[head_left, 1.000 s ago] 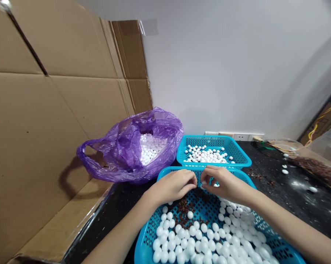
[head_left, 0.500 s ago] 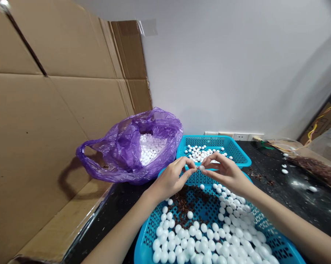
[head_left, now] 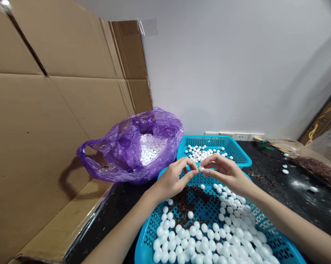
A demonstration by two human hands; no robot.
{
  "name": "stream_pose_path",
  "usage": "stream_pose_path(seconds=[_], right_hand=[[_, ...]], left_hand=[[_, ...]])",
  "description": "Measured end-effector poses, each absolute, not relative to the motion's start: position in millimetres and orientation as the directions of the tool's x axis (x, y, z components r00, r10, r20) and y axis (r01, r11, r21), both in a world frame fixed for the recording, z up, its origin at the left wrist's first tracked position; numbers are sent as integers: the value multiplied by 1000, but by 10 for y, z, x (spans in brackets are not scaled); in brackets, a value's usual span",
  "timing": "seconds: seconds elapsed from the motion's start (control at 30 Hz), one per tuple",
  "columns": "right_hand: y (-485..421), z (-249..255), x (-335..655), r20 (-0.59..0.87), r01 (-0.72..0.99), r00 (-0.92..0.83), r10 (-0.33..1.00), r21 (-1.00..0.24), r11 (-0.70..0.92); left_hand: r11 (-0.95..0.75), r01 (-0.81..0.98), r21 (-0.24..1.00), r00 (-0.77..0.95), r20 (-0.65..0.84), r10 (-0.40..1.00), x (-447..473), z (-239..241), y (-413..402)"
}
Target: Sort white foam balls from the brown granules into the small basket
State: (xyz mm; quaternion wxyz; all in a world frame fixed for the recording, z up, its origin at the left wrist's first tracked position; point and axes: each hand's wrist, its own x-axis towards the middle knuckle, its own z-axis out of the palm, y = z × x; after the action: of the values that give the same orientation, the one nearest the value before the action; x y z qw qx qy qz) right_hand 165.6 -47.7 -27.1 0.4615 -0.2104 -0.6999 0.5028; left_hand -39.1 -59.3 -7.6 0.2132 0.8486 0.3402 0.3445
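Note:
Above the far rim of the near blue basket (head_left: 143,234), my right hand (head_left: 228,172) pinches a small white ball (head_left: 201,169) between thumb and fingertips. My left hand (head_left: 179,176) is closed in a pinch right at the ball's left side. Whatever its fingertips hold is too small to make out. Below both hands, the near basket contains many white balls (head_left: 191,242), crowded to the front and right. A patch of small dark brown bits (head_left: 183,205) lies at its back left.
Behind stands a second blue basket (head_left: 238,152) with smaller white pieces. A purple plastic bag (head_left: 124,146) of white pieces is at left, beside a cardboard panel (head_left: 58,110). On the black tabletop (head_left: 286,194) at right lie stray white pieces and brown bits (head_left: 319,170).
My left fingertips have moved slightly right, up against the white ball, closing the small gap between them. My right hand holds the ball in nearly the same place.

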Motion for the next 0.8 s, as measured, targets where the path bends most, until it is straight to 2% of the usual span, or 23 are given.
stream_pose_path(seconds=[0.43, 0.8], right_hand=[[-462, -298, 1671, 365, -140, -510, 779, -929, 343], [-473, -265, 1664, 266, -178, -510, 818, -963, 202]], left_hand=[[-693, 415, 590, 537, 456, 709, -384, -63, -610], [-716, 407, 568, 546, 477, 689, -388, -85, -603]])
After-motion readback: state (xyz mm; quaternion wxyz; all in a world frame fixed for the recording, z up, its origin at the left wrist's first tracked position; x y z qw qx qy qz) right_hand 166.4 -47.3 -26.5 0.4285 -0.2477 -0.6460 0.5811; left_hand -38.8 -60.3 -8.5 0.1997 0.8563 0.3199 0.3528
